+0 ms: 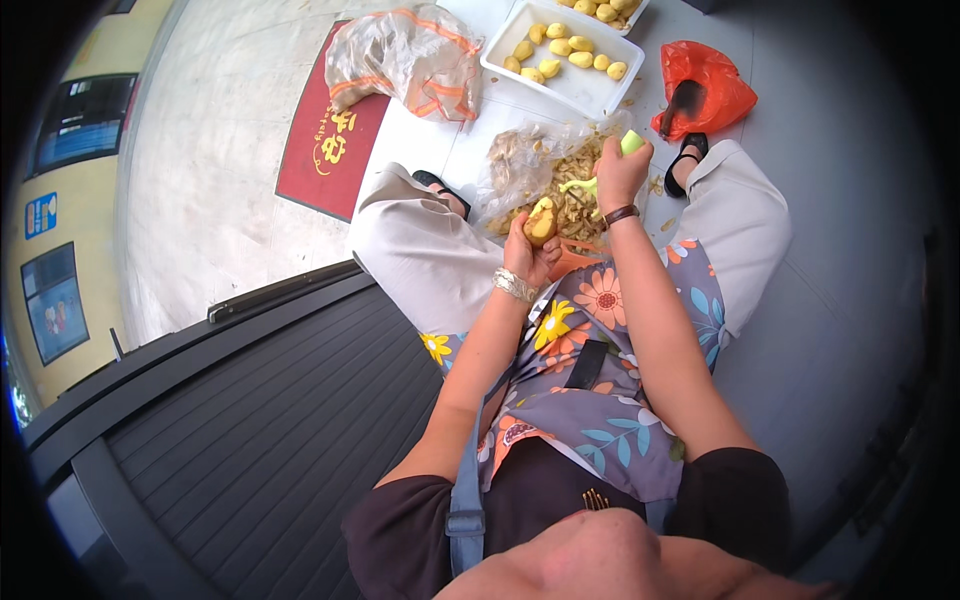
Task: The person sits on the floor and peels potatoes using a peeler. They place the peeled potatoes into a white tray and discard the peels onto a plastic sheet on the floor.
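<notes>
My left hand [529,252] is closed around a partly peeled potato [541,222], whose top shows pale yellow flesh and some brown skin. To its right, my right hand [622,180] grips the light green handle of a peeler [631,143]. The peeler's green head [578,186] points left toward the potato but looks apart from it. Beneath both hands, a heap of brown peelings [578,212] lies in a clear plastic bag [510,165] between my feet.
A white tub [497,62] ahead holds several peeled potatoes [560,47], with another tub [640,8] behind it. A red plastic bag [735,95] lies at the right. On the left are a mesh-striped sack [400,60], a red mat [315,150] and a dark slatted panel [270,430].
</notes>
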Tool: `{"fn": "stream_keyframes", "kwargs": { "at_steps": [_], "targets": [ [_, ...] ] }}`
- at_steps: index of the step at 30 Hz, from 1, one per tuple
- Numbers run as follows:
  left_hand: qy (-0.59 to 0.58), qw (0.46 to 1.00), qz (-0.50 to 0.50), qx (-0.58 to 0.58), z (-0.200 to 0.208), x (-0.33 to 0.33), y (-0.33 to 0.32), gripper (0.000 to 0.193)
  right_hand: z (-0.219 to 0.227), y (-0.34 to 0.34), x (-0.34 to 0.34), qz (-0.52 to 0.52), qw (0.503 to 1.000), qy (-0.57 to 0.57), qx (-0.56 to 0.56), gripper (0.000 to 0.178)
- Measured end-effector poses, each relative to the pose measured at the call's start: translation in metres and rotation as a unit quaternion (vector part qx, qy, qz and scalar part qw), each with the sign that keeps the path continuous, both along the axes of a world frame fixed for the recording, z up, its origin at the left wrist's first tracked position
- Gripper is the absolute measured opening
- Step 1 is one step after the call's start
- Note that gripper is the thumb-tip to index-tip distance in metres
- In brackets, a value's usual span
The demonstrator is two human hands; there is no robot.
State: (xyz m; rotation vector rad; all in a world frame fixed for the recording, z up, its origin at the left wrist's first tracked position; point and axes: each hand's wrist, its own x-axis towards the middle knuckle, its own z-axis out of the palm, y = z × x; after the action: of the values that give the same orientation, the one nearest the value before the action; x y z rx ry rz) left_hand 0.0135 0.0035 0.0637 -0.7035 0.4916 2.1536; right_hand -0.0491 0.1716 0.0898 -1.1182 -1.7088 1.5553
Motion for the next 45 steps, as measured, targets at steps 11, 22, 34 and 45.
{"fn": "stream_keyframes", "kwargs": {
  "at_steps": [11, 22, 34, 45],
  "targets": [
    [0.015, 0.998, -0.054, -0.011, 0.010, 0.001, -0.003, 0.034, -0.001, -0.020, 0.001, -0.002, 0.998, -0.014, 0.065, 0.033],
    [0.147, 0.977, -0.025, -0.155, 0.020, 0.008, 0.010, 0.026, 0.001, -0.041, 0.014, 0.041, 0.998, -0.002, 0.042, 0.028],
    [-0.001, 0.999, 0.035, -0.014, 0.023, -0.005, 0.011, 0.035, 0.017, -0.010, 0.016, -0.010, 0.975, 0.115, -0.188, 0.023],
    [0.062, 0.993, -0.006, -0.099, 0.001, -0.002, 0.003, 0.036, 0.017, -0.048, 0.013, 0.023, 1.000, 0.012, 0.013, 0.027]
  ]
}}
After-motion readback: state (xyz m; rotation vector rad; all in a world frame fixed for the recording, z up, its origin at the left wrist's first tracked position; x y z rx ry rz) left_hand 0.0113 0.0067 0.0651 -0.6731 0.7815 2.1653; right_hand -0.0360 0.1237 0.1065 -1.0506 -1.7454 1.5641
